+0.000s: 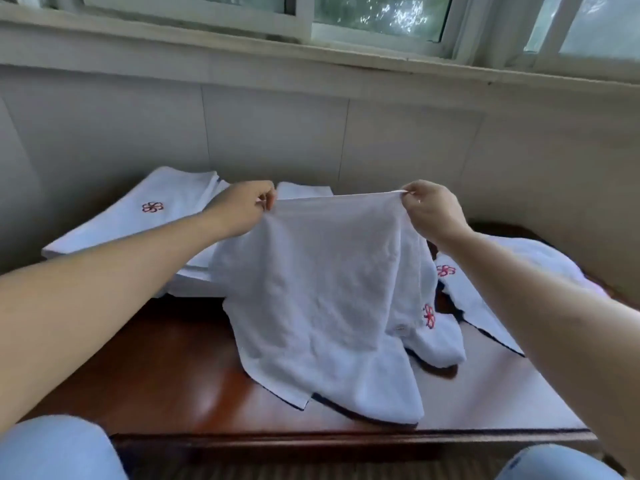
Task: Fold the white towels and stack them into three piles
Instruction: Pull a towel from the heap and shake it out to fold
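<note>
Two hands raised, left hand (242,209) and right hand (431,211) pinching towel (322,289) corners

White towel (322,289), red flower emblem (428,316)

Soft daylight comes in from the window (374,15) above; scene fairly bright, bluish cast. Glare streaks on my glossy table (166,368). Weak shadows under the towels. Fisheye bends the sill and edges. Slightly soft overall, my forearms blurred.
</note>
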The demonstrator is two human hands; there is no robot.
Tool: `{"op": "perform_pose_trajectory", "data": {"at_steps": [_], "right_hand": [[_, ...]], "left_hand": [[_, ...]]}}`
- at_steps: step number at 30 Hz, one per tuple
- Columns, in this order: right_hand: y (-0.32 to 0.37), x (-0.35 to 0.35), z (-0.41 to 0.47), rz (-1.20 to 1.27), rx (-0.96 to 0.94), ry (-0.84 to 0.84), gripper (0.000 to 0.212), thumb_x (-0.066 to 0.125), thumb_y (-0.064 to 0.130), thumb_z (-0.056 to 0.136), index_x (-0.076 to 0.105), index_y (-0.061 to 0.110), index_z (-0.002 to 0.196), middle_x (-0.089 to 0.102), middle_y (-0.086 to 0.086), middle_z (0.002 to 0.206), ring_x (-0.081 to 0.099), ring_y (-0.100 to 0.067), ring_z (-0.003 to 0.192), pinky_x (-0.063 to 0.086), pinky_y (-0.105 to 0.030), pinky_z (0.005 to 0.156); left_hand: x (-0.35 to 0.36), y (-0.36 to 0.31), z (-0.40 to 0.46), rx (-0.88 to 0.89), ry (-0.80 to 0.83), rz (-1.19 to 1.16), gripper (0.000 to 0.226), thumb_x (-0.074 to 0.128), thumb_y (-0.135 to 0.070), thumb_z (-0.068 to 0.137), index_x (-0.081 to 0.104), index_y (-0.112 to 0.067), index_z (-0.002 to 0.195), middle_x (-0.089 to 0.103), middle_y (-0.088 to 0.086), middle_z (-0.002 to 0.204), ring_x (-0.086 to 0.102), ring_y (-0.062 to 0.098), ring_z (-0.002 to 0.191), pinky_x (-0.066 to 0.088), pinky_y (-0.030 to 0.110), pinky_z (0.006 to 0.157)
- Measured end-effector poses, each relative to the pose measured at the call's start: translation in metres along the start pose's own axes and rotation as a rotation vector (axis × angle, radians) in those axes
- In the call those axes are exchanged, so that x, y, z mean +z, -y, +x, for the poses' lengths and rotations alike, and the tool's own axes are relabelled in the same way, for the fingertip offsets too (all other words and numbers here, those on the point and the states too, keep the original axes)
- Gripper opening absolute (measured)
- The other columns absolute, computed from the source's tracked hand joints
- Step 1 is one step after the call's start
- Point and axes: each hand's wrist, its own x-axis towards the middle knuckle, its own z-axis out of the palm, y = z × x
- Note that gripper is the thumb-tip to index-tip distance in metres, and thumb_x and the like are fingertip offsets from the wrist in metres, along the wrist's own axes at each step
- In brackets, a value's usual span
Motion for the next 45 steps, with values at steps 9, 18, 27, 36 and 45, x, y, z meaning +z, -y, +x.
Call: {"op": "perform_pose_trajectory", "data": {"at_steps": [9, 18, 27, 36, 45], "right_hand": [[-0.063, 0.109, -0.032, 0.198, -0.010, 0.143, 0.020, 0.056, 0.035, 0.096, 0.073, 0.031, 0.107, 0.071, 0.017, 0.100, 0.069, -0.006, 0.091, 0.052, -0.024, 0.077], [-0.061, 0.078, -0.040, 0.208, -0.031, 0.300, 0.008, 0.064, 0.026, 0.098, 0.069, 0.032, 0.097, 0.076, 0.018, 0.083, 0.073, -0.002, 0.076, 0.062, -0.038, 0.080], [0.007, 0.092, -0.095, 0.243, -0.052, 0.369, 0.012, 0.062, 0.025, 0.097, 0.070, 0.022, 0.089, 0.075, 0.010, 0.070, 0.070, -0.007, 0.060, 0.054, -0.029, 0.062], [0.053, 0.101, -0.141, 0.516, -0.228, 0.720, 0.031, 0.054, 0.019, 0.104, 0.057, 0.024, 0.135, 0.076, 0.001, 0.113, 0.075, -0.015, 0.088, 0.061, -0.033, 0.073], [-0.029, 0.059, -0.070, -0.146, -0.228, 0.752, 0.058, 0.080, 0.039, 0.083, 0.054, 0.041, 0.135, 0.057, 0.017, 0.125, 0.059, -0.006, 0.107, 0.051, -0.025, 0.087]], "left_hand": [[0.069, 0.086, -0.043, 0.067, -0.023, 0.035, 0.029, 0.056, -0.004, 0.094, 0.070, -0.029, 0.090, 0.068, -0.009, 0.098, 0.062, 0.016, 0.089, 0.049, 0.033, 0.078], [0.074, 0.088, -0.051, 0.074, -0.080, 0.108, 0.024, 0.062, -0.006, 0.096, 0.076, -0.020, 0.111, 0.064, -0.001, 0.123, 0.059, 0.028, 0.112, 0.049, 0.043, 0.093], [0.102, -0.017, -0.078, -0.348, 0.391, -0.630, 0.053, 0.060, -0.075, 0.082, 0.080, -0.026, 0.091, 0.079, -0.008, 0.092, 0.072, 0.006, 0.076, 0.053, 0.026, 0.068], [0.092, -0.015, -0.076, -0.500, 0.115, -1.111, 0.012, 0.062, -0.024, 0.100, 0.070, -0.016, 0.102, 0.071, 0.010, 0.087, 0.068, 0.021, 0.076, 0.054, 0.032, 0.068], [0.068, 0.013, -0.056, -0.570, -0.103, -1.336, 0.020, 0.060, -0.030, 0.102, 0.073, -0.021, 0.114, 0.079, 0.002, 0.100, 0.076, 0.014, 0.089, 0.060, 0.026, 0.063]]}}
